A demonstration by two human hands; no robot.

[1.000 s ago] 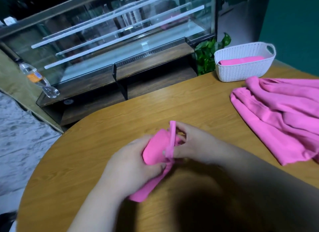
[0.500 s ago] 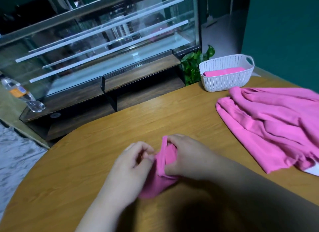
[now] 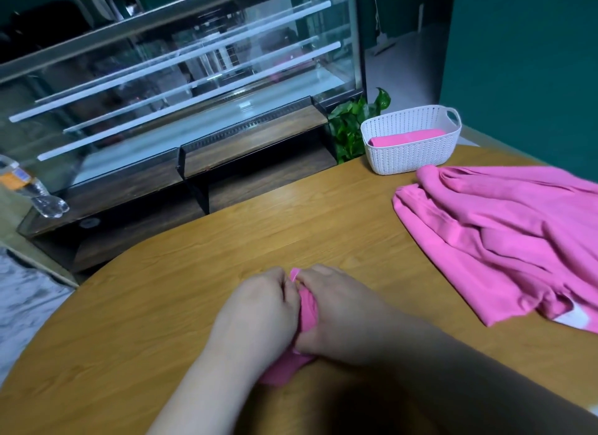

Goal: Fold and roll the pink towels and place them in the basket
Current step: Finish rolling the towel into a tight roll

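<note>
We look down on a rounded wooden table (image 3: pixel 226 240) with a long glass display case (image 3: pixel 181 78) standing behind its far edge. On the right side of the table we see a loose heap of pink towels (image 3: pixel 504 240), and just beyond it, at the far edge, a white woven basket (image 3: pixel 411 156) with one rolled pink towel (image 3: pixel 406 138) lying inside. Near us, the left hand (image 3: pixel 255 318) and right hand (image 3: pixel 343 311) meet knuckle to knuckle, both with fingers curled tight around a small pink towel (image 3: pixel 309 311) bunched between them; we see only a strip of it between the hands and a fold below the wrists. A green plant (image 3: pixel 352 120) stands left of the basket, and a plastic bottle (image 3: pixel 35 192) lies far left.
</note>
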